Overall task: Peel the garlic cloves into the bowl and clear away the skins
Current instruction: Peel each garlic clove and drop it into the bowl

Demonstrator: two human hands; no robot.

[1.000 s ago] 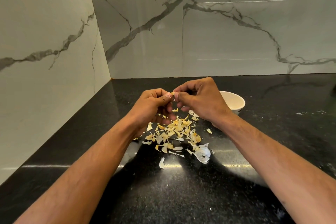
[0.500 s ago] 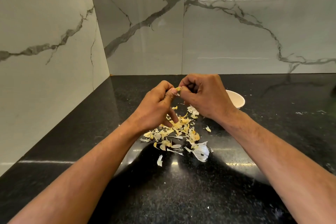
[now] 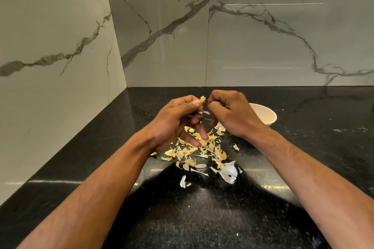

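The left hand [image 3: 174, 121] pinches a clove [image 3: 202, 100] between thumb and finger, held up over the skins [image 3: 202, 151]. The right hand [image 3: 230, 113] is curled up just beside it; I cannot tell if it holds anything. The bowl [image 3: 265, 115] sits at 2 o'clock from the skins on the counter [image 3: 303, 147].

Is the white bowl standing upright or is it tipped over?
Upright. The bowl sits on the counter with its rim facing up, behind the right hand. Its contents cannot be seen.
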